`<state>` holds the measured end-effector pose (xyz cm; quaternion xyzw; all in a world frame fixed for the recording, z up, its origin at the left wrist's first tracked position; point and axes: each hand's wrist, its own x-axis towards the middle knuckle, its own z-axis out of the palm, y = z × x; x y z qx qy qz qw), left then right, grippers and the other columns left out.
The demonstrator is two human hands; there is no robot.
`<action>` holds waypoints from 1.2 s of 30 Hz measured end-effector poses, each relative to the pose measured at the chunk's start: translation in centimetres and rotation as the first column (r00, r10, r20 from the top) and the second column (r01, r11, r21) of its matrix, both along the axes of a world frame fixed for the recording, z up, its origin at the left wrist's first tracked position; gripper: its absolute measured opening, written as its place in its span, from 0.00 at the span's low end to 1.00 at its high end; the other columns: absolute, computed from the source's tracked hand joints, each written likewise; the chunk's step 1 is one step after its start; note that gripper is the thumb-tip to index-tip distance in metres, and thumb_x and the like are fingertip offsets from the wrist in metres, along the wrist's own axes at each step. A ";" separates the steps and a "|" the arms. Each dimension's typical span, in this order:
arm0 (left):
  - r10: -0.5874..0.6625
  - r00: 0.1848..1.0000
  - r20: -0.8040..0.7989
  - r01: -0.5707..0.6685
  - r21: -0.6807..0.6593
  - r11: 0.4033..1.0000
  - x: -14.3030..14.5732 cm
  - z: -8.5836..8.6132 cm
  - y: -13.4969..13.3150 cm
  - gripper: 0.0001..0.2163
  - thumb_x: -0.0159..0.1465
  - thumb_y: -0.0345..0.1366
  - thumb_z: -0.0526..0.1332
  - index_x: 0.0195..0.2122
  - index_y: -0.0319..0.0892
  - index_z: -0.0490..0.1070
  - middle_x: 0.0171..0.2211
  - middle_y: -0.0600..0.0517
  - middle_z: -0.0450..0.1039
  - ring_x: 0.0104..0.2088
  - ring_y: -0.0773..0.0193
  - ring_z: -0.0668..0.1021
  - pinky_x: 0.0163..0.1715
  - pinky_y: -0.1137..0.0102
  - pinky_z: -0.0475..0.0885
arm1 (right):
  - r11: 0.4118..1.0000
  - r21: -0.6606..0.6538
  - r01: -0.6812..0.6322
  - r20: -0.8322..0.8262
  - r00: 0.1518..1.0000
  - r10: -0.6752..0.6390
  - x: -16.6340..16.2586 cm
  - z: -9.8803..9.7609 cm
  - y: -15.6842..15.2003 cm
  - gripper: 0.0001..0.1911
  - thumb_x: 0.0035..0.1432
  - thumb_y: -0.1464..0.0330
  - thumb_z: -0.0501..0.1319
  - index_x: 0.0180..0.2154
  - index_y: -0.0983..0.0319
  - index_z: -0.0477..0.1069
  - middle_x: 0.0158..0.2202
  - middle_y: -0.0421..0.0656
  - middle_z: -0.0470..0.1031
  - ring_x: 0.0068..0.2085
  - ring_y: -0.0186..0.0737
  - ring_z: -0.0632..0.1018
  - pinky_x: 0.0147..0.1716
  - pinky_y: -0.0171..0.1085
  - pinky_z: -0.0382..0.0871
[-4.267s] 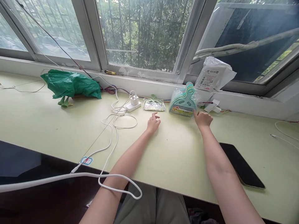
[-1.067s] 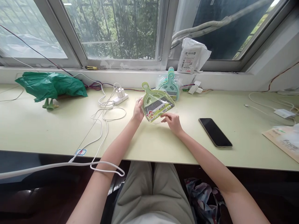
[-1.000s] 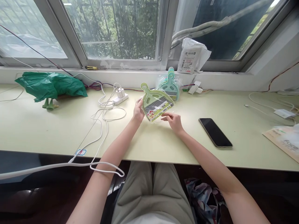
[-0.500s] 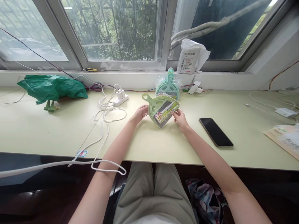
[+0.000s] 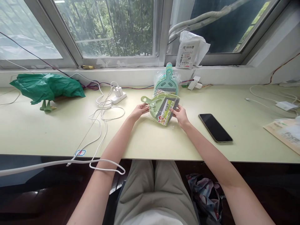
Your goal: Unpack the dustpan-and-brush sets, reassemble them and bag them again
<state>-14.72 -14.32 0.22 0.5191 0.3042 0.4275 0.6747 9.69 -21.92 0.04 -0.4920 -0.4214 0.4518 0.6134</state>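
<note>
Packaged dustpan set (image 5: 161, 107) — handle now pointing left, formerly up-left — gripped by my left hand (image 5: 140, 110) and right hand (image 5: 180, 113).

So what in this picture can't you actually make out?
Head view only:
- Print on the label of the green dustpan set held by the left hand and right hand: too small.
- How many sets are in the stack behind: they overlap.
- Contents of the green bag: opaque.
- The paper at right: cut off by the edge.
</note>
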 end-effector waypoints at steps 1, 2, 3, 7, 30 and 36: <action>0.029 1.000 -0.005 -0.029 -0.007 1.000 -0.2 0.1 0.1 0.15 0.52 0.33 0.73 0.41 0.38 0.77 0.40 0.47 0.80 0.42 0.62 0.81 0.60 0.57 0.67 | 1.000 0.008 0.004 -0.008 1.000 -0.004 -0.1 0.0 -0.1 0.30 0.38 0.58 0.75 0.43 0.59 0.70 0.39 0.43 0.81 0.41 0.44 0.81 0.42 0.47 0.79; 0.050 0.999 -0.012 -0.050 -0.012 0.999 -0.3 0.2 0.2 0.15 0.52 0.32 0.73 0.41 0.38 0.77 0.40 0.47 0.80 0.42 0.62 0.81 0.60 0.58 0.67 | 1.000 0.016 0.005 -0.019 1.000 -0.005 -0.2 0.0 -0.1 0.29 0.38 0.58 0.75 0.43 0.59 0.70 0.39 0.43 0.81 0.41 0.44 0.81 0.42 0.47 0.79; 0.063 0.998 -0.020 -0.064 -0.014 0.998 -0.5 0.2 0.3 0.15 0.52 0.32 0.72 0.41 0.38 0.77 0.40 0.47 0.80 0.42 0.62 0.81 0.60 0.58 0.68 | 1.000 0.024 0.006 -0.031 1.000 -0.005 -0.4 0.0 -0.2 0.29 0.39 0.58 0.75 0.43 0.59 0.71 0.38 0.43 0.82 0.41 0.44 0.81 0.42 0.47 0.79; 0.098 0.994 -0.056 -0.099 -0.013 0.995 -0.9 0.6 0.3 0.13 0.51 0.30 0.72 0.38 0.37 0.78 0.40 0.46 0.81 0.41 0.62 0.81 0.58 0.59 0.69 | 0.999 0.036 0.007 -0.066 0.998 -0.005 -1.0 0.1 -0.5 0.26 0.39 0.59 0.75 0.41 0.59 0.72 0.37 0.42 0.82 0.39 0.43 0.81 0.41 0.46 0.79; 0.997 -0.081 0.004 -0.801 0.595 -0.067 -8.0 3.6 0.8 0.22 0.60 0.18 0.50 0.54 0.42 0.65 0.69 0.43 0.47 0.72 0.54 0.46 0.68 0.50 0.46 | 0.993 0.058 0.098 -0.334 0.940 -0.073 1.4 0.5 0.1 0.12 0.48 0.71 0.70 0.37 0.60 0.73 0.39 0.40 0.80 0.38 0.35 0.81 0.44 0.36 0.78; 0.468 0.874 -0.132 -0.413 0.308 0.857 0.3 2.8 -0.7 0.17 0.70 0.43 0.48 0.56 0.44 0.62 0.49 0.44 0.73 0.49 0.58 0.77 0.50 0.61 0.74 | 0.994 0.068 0.089 -0.318 0.946 -0.063 0.7 0.2 -0.1 0.13 0.49 0.69 0.70 0.38 0.59 0.73 0.40 0.40 0.80 0.40 0.37 0.81 0.46 0.38 0.78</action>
